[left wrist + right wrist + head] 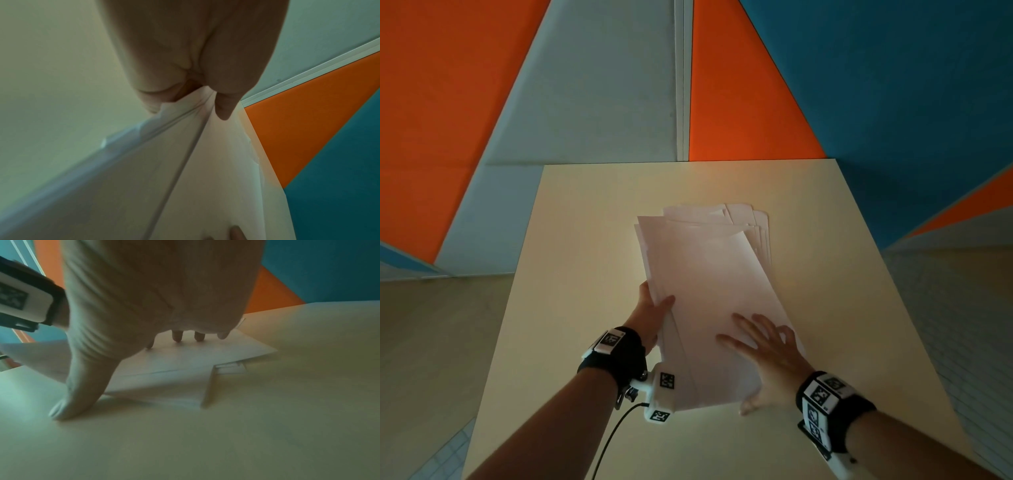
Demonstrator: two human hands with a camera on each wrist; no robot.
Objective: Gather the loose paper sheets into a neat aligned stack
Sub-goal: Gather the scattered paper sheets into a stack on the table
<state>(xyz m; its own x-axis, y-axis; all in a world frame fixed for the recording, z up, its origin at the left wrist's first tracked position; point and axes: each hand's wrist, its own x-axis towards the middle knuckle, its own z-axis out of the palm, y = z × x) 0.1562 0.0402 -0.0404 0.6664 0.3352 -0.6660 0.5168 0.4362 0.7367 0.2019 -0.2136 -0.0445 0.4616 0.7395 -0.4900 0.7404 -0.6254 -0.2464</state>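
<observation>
Paper sheets (709, 294), white, in a loose fanned pile at mid-desk, far corners splayed, edges not flush. Left hand (652, 317) grips the pile's left edge, thumb on top, fingers beneath; that side lifted. Right hand (763, 349) lies flat on the near right part, fingers spread and straight, thumb on the desk (585, 240) at the pile's near edge. Black wrist straps (832, 407) carry printed markers.

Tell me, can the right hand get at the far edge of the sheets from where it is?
Probably yes. The right hand lies flat on the near part of the sheets, and nothing stands on the table between it and their fanned far edge.
</observation>
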